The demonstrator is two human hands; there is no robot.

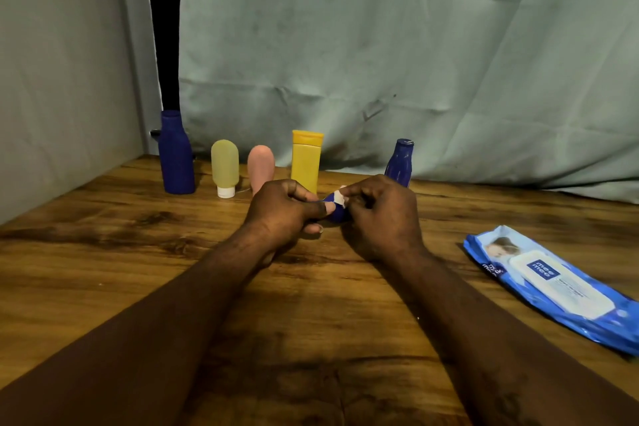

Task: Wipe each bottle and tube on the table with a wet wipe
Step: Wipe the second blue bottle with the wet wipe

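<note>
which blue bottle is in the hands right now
The small blue bottle in the middle, between left hand and right hand, wipe on it; the tall blue bottle and rear blue bottle stand unheld.

A small blue container (334, 213), mostly hidden, is gripped between the fingers of the left hand (280, 214) and right hand (380, 214). A white wipe (340, 199) is pinched against it by the right fingertips. Beyond the fingers stand, left to right, a tall blue bottle (176, 156), a yellow-green tube (224, 164) on its white cap, a pink tube (261, 162), a yellow bottle (306, 161) and a short blue bottle (399, 162).
</note>
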